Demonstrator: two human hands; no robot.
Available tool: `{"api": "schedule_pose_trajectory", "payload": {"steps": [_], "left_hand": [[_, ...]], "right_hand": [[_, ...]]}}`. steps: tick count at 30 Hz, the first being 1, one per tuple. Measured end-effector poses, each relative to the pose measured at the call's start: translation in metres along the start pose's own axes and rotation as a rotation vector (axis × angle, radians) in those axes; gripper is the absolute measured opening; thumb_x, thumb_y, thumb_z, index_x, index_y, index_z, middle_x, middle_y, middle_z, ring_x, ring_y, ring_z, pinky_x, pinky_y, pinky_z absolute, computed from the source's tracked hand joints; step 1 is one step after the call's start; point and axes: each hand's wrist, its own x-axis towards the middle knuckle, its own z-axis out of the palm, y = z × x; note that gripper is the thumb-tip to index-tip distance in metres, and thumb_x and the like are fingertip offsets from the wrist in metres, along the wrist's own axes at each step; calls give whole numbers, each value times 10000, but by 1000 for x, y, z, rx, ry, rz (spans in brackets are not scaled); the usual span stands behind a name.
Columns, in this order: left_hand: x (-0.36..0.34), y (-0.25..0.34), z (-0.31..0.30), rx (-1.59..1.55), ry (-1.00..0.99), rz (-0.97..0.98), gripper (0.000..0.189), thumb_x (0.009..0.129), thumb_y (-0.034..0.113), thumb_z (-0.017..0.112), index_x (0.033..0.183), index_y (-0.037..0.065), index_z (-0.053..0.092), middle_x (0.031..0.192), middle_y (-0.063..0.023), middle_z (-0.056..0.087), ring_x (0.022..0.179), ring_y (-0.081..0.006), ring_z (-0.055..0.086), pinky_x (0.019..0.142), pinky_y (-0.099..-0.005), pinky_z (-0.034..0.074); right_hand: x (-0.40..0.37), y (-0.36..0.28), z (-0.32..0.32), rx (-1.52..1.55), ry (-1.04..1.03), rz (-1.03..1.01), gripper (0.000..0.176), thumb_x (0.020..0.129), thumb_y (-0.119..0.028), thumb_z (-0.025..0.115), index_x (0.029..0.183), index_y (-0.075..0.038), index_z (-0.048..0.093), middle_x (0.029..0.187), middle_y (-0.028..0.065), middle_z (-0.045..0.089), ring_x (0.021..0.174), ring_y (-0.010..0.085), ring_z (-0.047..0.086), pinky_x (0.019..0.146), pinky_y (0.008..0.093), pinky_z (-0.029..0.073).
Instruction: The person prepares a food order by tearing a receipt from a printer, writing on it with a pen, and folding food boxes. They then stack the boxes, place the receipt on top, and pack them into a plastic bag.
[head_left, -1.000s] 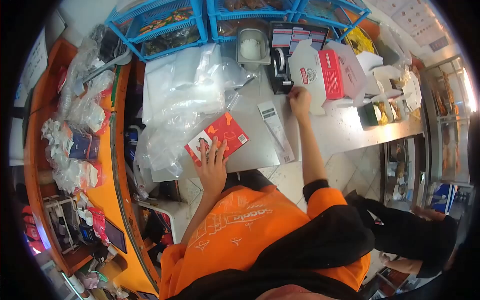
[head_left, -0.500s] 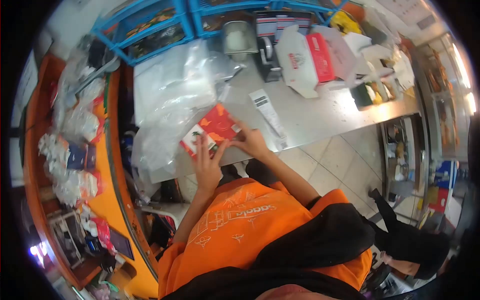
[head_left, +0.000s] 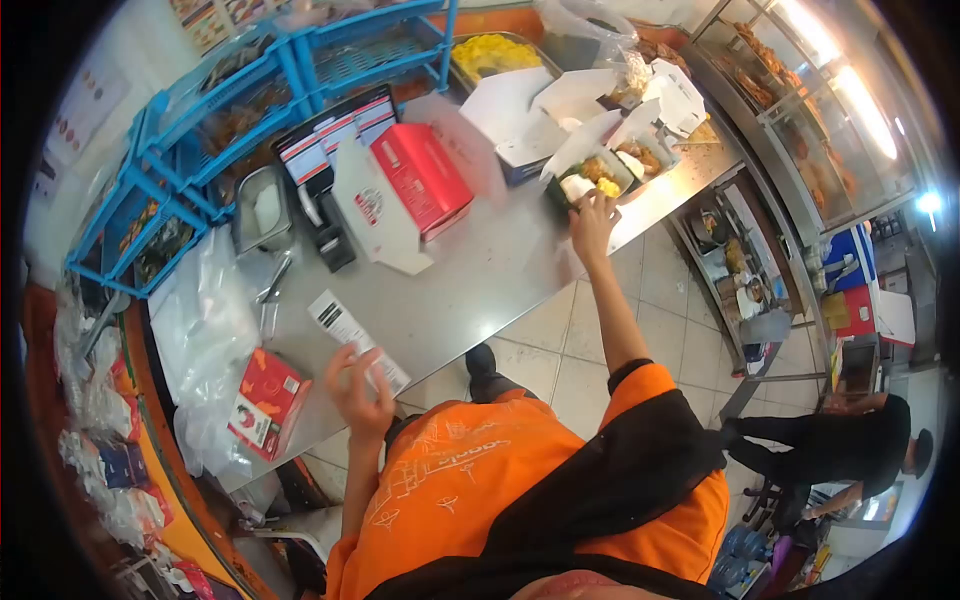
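White-flapped open box (head_left: 584,147) of food (head_left: 598,171)

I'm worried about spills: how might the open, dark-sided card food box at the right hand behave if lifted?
The box probably flexes, looking like thin card. Tipping it may spill the uncovered food; its raised white flap could swing.

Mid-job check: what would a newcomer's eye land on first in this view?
Probably the orange shirt at bottom centre, then the red box towards the back of the counter, in front of the blue racks. After those, the right hand, at the near side of an open food box towards the counter's right end, and the left hand by the receipt.
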Motion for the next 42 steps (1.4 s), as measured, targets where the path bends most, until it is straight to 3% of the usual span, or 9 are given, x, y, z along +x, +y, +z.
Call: {"api": "schedule_pose_trajectory", "payload": {"steps": [5, 11, 18, 22, 23, 28, 38, 41, 42], "left_hand": [[86, 75, 113, -406, -327, -295, 329, 873, 76, 566, 1199, 33, 568, 1071, -155, 578, 767, -249, 628, 718, -360, 492], [104, 70, 169, -204, -219, -428, 318, 904, 131, 560, 1201, 17, 560, 1003, -144, 593, 800, -290, 638, 726, -400, 488], [83, 58, 157, 61, -110, -363, 287, 854, 62, 585, 1114, 134, 682, 973, -120, 632, 878, -317, 621, 772, -381, 491], [52, 50, 176, -334, -107, -545, 373, 810, 16, 634, 1178, 75, 662, 1075, -153, 680, 922, -275, 655, 780, -340, 515], [49, 40, 183, -307, -133, -527, 328, 819, 7, 642, 1147, 10, 662, 1068, -162, 686, 921, -273, 662, 772, -356, 534], [66, 36, 218, -444, -433, -478, 379, 924, 149, 523, 1272, 1, 554, 1232, -149, 601, 1093, -272, 587, 930, -389, 467], [119, 27, 228, -822, -813, -626, 466, 977, 275, 401, 1353, 5, 450, 1348, -125, 508, 1223, -257, 491, 1038, -405, 375], [114, -24, 204, -1038, -787, -757, 495, 993, 313, 364, 1378, 6, 419, 1383, -117, 480, 1262, -252, 463, 1070, -410, 347], [108, -34, 190, -1092, -752, -797, 505, 999, 326, 352, 1386, 7, 409, 1395, -115, 470, 1275, -251, 453, 1081, -412, 338]], "right_hand": [[-36, -9, -11, 305, -115, -269, 221, 755, -134, 646, 962, -59, 628, 1179, 111, 529, 1153, 337, 424, 991, 513, 274], [36, -20, -47, 587, 84, -83, 591, 785, 12, 594, 1342, -42, 404, 1314, 171, 457, 1198, 384, 411, 994, 474, 335], [14, 30, 15, 820, 61, -331, 154, 819, -26, 580, 967, -8, 619, 987, 160, 652, 928, 356, 611, 838, 411, 485], [-62, 16, 35, 846, -270, 108, 348, 727, -54, 626, 1072, -12, 652, 920, 152, 688, 838, 254, 663, 770, 376, 530], [-69, 4, 21, 1497, -399, 593, 400, 718, -29, 623, 1117, -11, 623, 895, 149, 682, 791, 227, 666, 731, 337, 535], [-83, -14, -19, 1272, -70, 356, 398, 733, 96, 392, 1080, 3, 564, 799, 105, 654, 497, 169, 640, 506, 269, 521], [-99, -30, -28, 1021, 76, 367, 232, 736, -63, 597, 956, -13, 649, 743, 143, 662, 692, 271, 649, 647, 371, 500], [-83, -28, -82, 967, -271, 529, 199, 779, -217, 669, 818, -22, 671, 744, 145, 664, 683, 307, 643, 633, 374, 505], [-87, -17, -21, 616, 20, 85, 221, 792, -245, 667, 808, -25, 684, 734, 153, 655, 632, 311, 635, 608, 389, 504]]}}
